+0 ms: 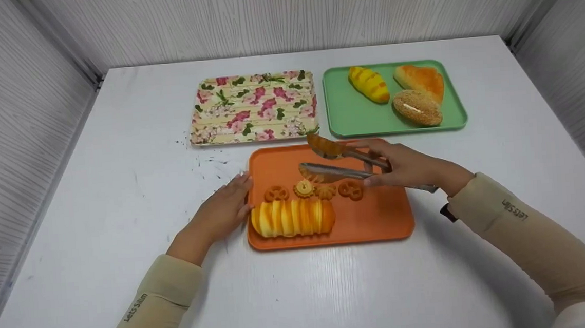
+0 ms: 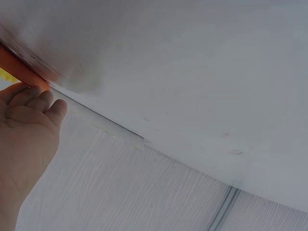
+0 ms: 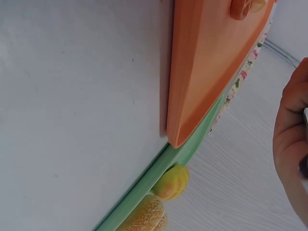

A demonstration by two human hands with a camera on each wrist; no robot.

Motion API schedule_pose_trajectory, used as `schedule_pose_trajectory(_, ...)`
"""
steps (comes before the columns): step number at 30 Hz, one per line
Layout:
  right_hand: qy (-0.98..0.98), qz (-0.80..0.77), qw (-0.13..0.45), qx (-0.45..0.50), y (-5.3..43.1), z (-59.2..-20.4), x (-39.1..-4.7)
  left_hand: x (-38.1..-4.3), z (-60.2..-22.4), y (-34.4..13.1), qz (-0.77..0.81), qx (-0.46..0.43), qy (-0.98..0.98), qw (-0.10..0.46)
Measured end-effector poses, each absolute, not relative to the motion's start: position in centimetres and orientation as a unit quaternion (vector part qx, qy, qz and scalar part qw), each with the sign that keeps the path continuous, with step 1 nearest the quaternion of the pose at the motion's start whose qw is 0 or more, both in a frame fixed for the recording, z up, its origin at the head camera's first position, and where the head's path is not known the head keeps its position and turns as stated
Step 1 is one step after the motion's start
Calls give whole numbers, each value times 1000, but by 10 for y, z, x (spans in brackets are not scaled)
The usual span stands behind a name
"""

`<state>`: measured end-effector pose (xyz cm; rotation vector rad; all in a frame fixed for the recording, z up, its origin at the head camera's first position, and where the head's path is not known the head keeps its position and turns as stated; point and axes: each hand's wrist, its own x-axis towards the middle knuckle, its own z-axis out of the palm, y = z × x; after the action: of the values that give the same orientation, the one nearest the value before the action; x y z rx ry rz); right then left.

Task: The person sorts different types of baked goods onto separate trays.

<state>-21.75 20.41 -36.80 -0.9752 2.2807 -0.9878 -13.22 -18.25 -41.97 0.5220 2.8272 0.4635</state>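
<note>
Your right grip (image 1: 400,164) is wrapped round the tongs (image 1: 342,171) above the orange tray (image 1: 373,220); tips spread, nothing clearly between them. Left grip (image 1: 223,210) is unclenched, fingers on that tray's left edge, probably steadying it. Loaf (image 1: 293,218) sits in the tray's near-left part, four cookies (image 1: 325,192) in a row just behind. Reads as lining up a pick. Next move likely calls for lowering the tips around one piece, light squeeze. Floral tray (image 1: 252,107) is behind-left of the orange one, green tray (image 1: 356,121) behind-right.
</note>
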Motion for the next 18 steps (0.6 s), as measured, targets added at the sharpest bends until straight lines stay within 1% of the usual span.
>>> schedule_pose_trajectory(8,811,-349,308,-355,199,-369,-204,-132,-421,-183,157,178,965,112)
schedule_pose_trajectory(18,791,-324,346,-388,192,-371,-197,-133,-421,-182,160,173,964,121)
